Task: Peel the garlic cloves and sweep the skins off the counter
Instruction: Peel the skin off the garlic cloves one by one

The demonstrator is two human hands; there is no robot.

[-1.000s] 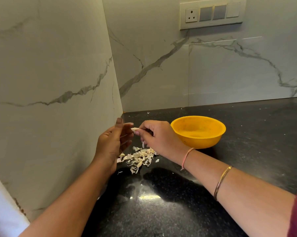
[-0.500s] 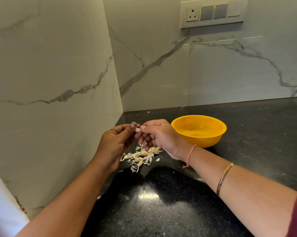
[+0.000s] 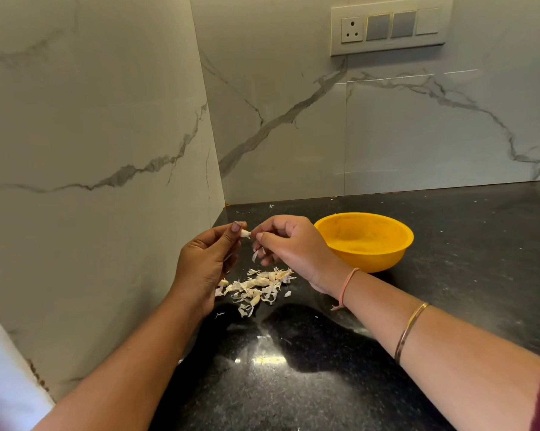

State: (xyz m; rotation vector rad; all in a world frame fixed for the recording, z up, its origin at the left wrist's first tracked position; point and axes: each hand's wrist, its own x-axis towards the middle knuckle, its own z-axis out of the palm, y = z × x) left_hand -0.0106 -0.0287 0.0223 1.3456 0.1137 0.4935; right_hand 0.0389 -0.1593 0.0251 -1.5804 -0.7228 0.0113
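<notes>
Black speckled counter [image 3: 293,384] carries a heap of garlic skins [image 3: 256,286] beneath both hands. Left hand [image 3: 203,262] pinches a garlic clove [image 3: 246,233] between thumb and fingertip. The clove's long axis is roughly level, tip toward the right hand [image 3: 293,247], whose curled fingers pinch together just beside it; whether they grip skin is unclear. Beyond them sits a yellow bowl [image 3: 365,241].

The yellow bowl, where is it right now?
In the head view, the yellow bowl sits on the black counter, just right of the right hand, with the garlic skins farther left.
</notes>
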